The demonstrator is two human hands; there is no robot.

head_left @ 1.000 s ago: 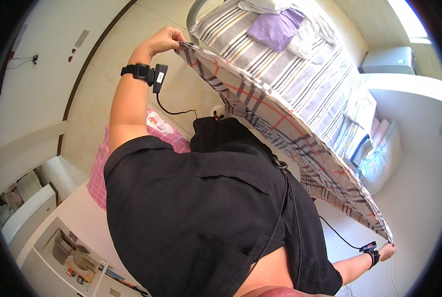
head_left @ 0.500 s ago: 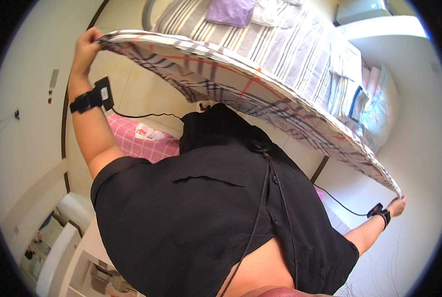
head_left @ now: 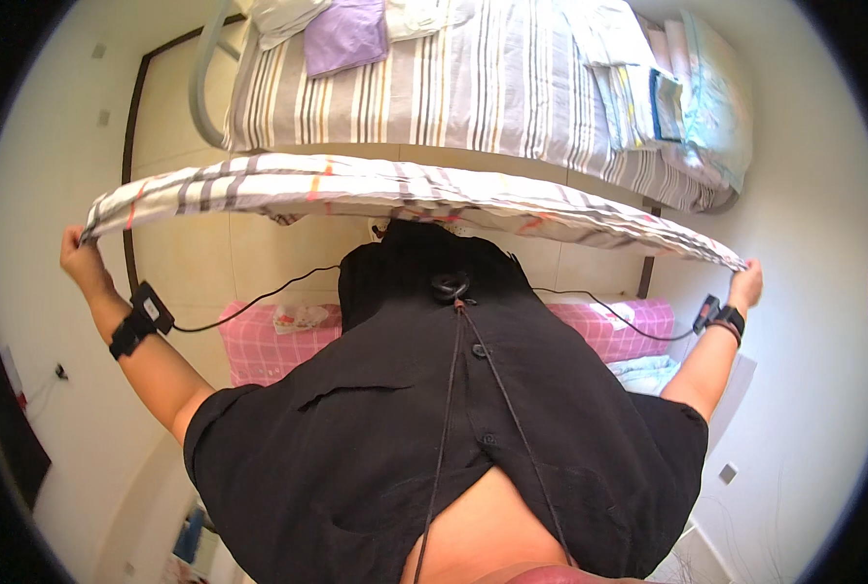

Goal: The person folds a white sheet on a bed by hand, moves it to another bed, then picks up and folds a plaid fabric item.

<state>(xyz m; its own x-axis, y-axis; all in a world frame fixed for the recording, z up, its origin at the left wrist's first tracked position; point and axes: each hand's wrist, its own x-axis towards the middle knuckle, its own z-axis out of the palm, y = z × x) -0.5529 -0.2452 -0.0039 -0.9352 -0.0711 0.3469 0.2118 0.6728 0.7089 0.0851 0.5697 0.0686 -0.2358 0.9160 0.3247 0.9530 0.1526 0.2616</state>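
Note:
A large plaid sheet, white with grey and orange-red lines, is stretched wide in front of my body between both hands. My left hand is closed on its left corner, out at the far left. At the right, my right hand pinches the opposite corner. The sheet's upper edge arches slightly, and its lower part hangs in folds that I see only partly. Both arms are spread, with a black strap and small device on each wrist.
Beyond the sheet stands a bed with a striped cover and a grey metal end rail. On it lie a folded purple cloth, folded clothes and a pale blue bundle. Pink checked bedding lies behind me.
My left hand has come down and outward, and my right hand has risen, so the sheet hangs more level. My view has turned, and the bed now lies straight across the top.

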